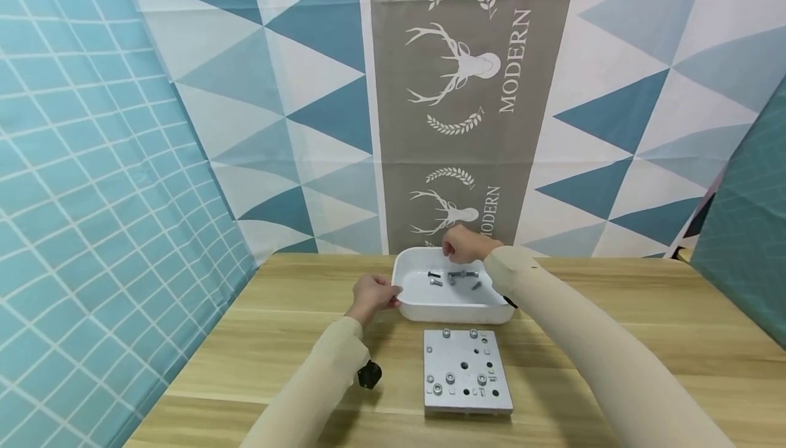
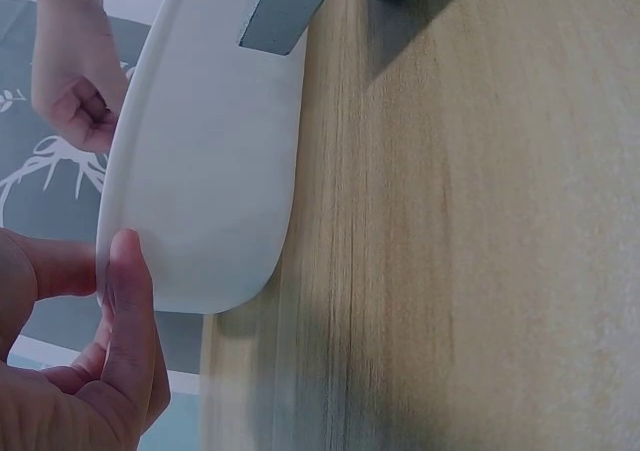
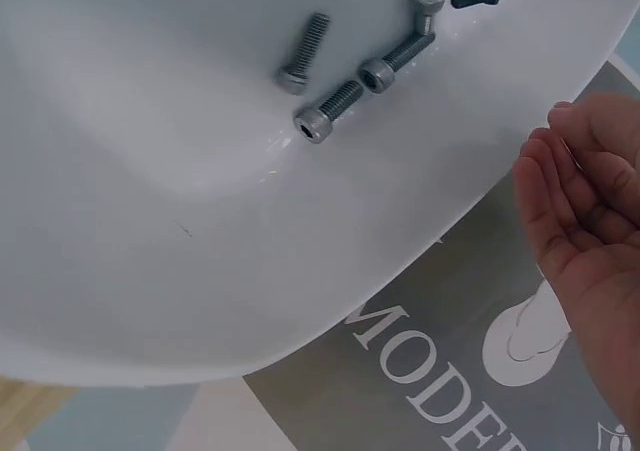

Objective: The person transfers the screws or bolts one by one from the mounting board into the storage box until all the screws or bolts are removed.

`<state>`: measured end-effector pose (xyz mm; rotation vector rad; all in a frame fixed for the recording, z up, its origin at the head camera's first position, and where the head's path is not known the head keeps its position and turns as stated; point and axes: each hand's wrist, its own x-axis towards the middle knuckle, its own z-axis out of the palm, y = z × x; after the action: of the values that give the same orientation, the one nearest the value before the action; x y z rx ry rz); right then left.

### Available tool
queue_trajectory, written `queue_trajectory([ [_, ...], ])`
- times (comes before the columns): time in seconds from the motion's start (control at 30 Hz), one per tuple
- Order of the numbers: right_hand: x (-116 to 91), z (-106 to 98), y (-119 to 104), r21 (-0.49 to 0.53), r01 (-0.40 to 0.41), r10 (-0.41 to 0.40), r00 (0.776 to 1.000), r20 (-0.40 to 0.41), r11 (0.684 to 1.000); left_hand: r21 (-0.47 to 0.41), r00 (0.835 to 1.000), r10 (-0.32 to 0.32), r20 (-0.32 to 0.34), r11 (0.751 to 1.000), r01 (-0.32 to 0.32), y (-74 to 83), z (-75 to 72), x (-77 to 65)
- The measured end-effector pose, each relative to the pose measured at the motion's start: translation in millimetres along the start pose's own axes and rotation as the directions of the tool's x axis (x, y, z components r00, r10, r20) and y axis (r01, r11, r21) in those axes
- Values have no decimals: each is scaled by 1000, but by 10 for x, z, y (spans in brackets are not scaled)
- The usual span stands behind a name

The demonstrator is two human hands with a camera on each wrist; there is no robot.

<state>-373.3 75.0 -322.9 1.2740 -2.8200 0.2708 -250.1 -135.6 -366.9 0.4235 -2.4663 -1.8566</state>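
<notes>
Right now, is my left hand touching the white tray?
Touching: the left wrist view shows your left hand pinching the white tray at its rim.

Workspace, one, small workshop type, screened by cloths: wood-grain table (image 1: 258, 346) beneath my grip, blue gridded cloth (image 1: 92, 161) to the left of it, green cloth (image 1: 749, 216) well to its right, and a geometric sheet (image 1: 454, 134) with deer heads and the word MODERN just beyond. Indicating hardware work: white tray (image 1: 454, 314), its rim pinched by my left hand (image 1: 372, 292); loose screws (image 1: 436, 282) inside, right of that grip; drilled metal plate (image 1: 468, 374), nearer me than the tray. Building behind the cloths: I cannot tell.
</notes>
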Motion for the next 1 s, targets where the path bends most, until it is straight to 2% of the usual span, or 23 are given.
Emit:
queue_trajectory([
  [0.17, 3, -57, -58, 12, -25, 25, 999, 30, 1000, -10, 1000, -1, -5, 1000, 1, 11, -11, 13],
  [0.3, -23, -81, -111, 26, -3, 2, 999, 39, 1000, -9, 1000, -2, -13, 1000, 2, 3, -14, 29],
  [0.43, -99, -77, -166, 41, 18, -20, 998, 56, 999, -8, 1000, 0, 0, 1000, 0, -8, -9, 29],
  [0.63, -244, -91, -239, 52, -2, -3, 996, 86, 999, -4, 1000, -5, 1, 1000, 5, -13, 3, 37],
  [0.73, -308, -103, -264, 49, 7, -11, 997, 79, 999, 4, 1000, -5, -4, 1000, 5, -14, 0, 37],
  [1.0, -465, -105, -340, 38, 92, -94, 995, 35, 995, 9, 1000, -2, -4, 1000, 2, -9, -5, 27],
])
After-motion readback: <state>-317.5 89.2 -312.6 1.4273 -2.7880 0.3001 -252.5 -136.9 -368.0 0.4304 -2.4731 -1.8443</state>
